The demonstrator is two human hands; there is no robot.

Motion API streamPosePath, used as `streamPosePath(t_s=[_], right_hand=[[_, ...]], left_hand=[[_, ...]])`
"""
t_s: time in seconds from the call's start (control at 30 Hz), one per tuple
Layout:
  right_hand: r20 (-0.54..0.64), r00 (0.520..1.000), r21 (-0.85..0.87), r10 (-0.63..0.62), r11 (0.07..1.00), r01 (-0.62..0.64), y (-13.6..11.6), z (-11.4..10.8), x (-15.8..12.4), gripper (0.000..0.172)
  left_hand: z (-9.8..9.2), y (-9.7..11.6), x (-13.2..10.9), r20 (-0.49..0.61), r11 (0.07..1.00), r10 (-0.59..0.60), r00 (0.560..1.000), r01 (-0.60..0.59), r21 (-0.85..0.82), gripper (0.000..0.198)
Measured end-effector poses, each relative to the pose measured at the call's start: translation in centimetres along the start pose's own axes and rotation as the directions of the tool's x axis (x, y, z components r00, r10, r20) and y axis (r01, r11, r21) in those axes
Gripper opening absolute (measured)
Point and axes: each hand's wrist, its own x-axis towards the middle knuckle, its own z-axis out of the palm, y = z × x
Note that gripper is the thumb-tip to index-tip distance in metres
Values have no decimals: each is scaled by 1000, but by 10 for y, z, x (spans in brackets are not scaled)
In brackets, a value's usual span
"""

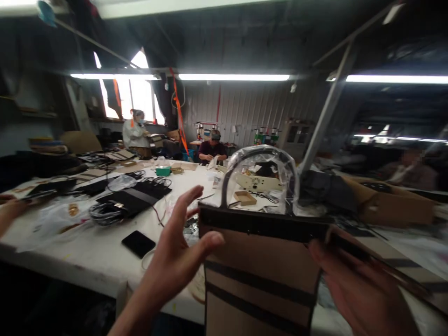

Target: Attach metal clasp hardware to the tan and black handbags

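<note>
A brown handbag (262, 256) with dark stripes and a black top band stands upright in front of me. Its arched handle (227, 184) is wrapped in clear plastic. My left hand (175, 247) is at the bag's upper left edge, thumb and fingers spread apart; whether the thumb touches the panel I cannot tell. At the upper right corner, my right hand (360, 284) grips the bag, its fingers partly hidden and blurred. Another striped piece (388, 252) extends to the right behind that hand. The bag's lower end runs out of view.
On the white table (94, 268) lie a black phone (138, 243), black bag pieces (136, 198), plastic wrap and a green box (163, 171). A cardboard box (395, 207) is at right. Another person's hand (10, 212) reaches in at left. People work farther back.
</note>
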Motion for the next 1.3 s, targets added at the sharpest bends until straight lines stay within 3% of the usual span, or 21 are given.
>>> streamPosePath(t_s=[0.1, 0.2, 0.27, 0.37, 0.47, 0.5, 0.57, 0.67, 0.73, 0.83, 0.93, 1.03, 1.1, 1.23, 1.3], right_hand=[[-66, 997, 102, 36, 994, -30, 7, 5, 9, 34], [-12, 992, 198, 124, 973, -119, 29, 13, 7, 37], [58, 978, 231, 202, 950, -210, 44, 15, 0, 39], [225, 943, 158, 244, 946, -283, 63, 8, -11, 38], [414, 876, -52, 249, 967, -250, 76, -3, -19, 28], [446, 859, -104, 251, 968, -229, 79, -5, -22, 25], [482, 838, -163, 255, 966, -200, 87, -5, -29, 20], [548, 785, -218, 289, 955, -200, 98, 3, -40, 18], [583, 737, -256, 342, 938, -233, 107, 12, -44, 17], [539, 705, -308, 461, 887, -344, 127, 26, -44, 24], [447, 694, -282, 564, 825, -489, 155, 42, -33, 35], [399, 683, -199, 612, 785, -587, 188, 56, -18, 42], [368, 657, -177, 658, 743, -645, 209, 65, -8, 46], [308, 596, -187, 742, 661, -726, 243, 78, 3, 56], [288, 566, -202, 773, 626, -753, 253, 80, 3, 56]], left_hand=[[-16, -5, 18, 190, 996, -84, 978, 84, 6, 75], [-29, -7, 14, 471, 974, -227, 852, 186, 132, 35], [-38, -10, 5, 540, 957, -284, 792, 202, 208, 20], [-52, -24, -13, 498, 943, -314, 809, 205, 262, 17], [-63, -45, -42, 457, 915, -400, 795, 320, 244, 23], [-65, -53, -54, 437, 902, -430, 790, 364, 230, 24], [-67, -67, -78, 341, 889, -454, 823, 395, 231, 28], [-66, -85, -105, 213, 869, -421, 882, 325, 372, 19], [-65, -98, -112, 206, 829, -451, 869, 322, 457, 8], [-65, -121, -109, 148, 781, -551, 821, 444, 440, 13], [-66, -152, -94, 99, 752, -632, 768, 577, 319, 25], [-66, -182, -71, 91, 762, -644, 760, 625, 172, 29], [-66, -198, -54, 57, 759, -635, 771, 607, 236, 26], [-65, -223, -26, -13, 667, -609, 793, 520, 533, 31], [-64, -234, -19, -15, 621, -625, 781, 508, 597, 30]])
